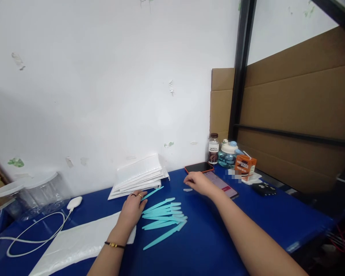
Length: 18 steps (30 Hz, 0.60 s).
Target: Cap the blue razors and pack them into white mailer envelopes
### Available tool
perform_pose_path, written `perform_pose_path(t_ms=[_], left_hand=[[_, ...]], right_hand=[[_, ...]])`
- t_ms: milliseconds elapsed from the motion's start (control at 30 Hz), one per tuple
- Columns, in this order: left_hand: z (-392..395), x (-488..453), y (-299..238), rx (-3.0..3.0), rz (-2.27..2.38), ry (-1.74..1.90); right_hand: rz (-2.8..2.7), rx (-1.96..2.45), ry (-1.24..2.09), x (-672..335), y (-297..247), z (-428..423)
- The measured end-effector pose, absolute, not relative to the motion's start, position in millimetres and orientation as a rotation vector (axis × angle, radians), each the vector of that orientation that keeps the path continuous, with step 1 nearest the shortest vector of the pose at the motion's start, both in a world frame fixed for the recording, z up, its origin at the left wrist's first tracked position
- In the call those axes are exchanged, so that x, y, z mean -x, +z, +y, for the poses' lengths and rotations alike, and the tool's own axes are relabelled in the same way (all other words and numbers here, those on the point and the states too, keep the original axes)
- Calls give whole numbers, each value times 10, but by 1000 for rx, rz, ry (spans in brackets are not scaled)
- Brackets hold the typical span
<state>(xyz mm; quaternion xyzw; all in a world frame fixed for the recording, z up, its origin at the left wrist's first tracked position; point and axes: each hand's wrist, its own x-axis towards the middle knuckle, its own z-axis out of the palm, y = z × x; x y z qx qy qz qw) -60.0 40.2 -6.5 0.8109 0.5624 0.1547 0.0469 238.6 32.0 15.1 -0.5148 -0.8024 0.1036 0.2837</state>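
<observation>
My left hand (135,203) is closed on the handle of a teal eyebrow razor (153,193), whose head points up and right. Just below it, several more teal eyebrow razors (163,212) lie fanned out on the blue table, heads to the right. My right hand (199,183) is raised beside the phones with its fingers bent and held together. Whatever its fingertips may hold is hidden. A small clear cap (187,189) lies on the table just under those fingertips. Partly beneath my left wrist is a white padded mailer (83,239).
Stacked white mailers (140,172) stand by the wall. Two phones (199,167), a brown-capped bottle (213,149), a blue water bottle (227,155) and an orange drink carton (245,167) are at the right. Clear tubs (50,191) and a white cable (37,241) lie left.
</observation>
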Motion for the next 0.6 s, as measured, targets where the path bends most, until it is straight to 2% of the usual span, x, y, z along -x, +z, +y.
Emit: perform_pose_path(t_ms=[333, 600], left_hand=[[438, 641, -77, -2444, 1766, 290], [406, 613, -57, -2458, 1679, 309]], right_hand=[[-2143, 1598, 464, -2460, -134, 475], [-2181, 1394, 496, -2275, -147, 440]])
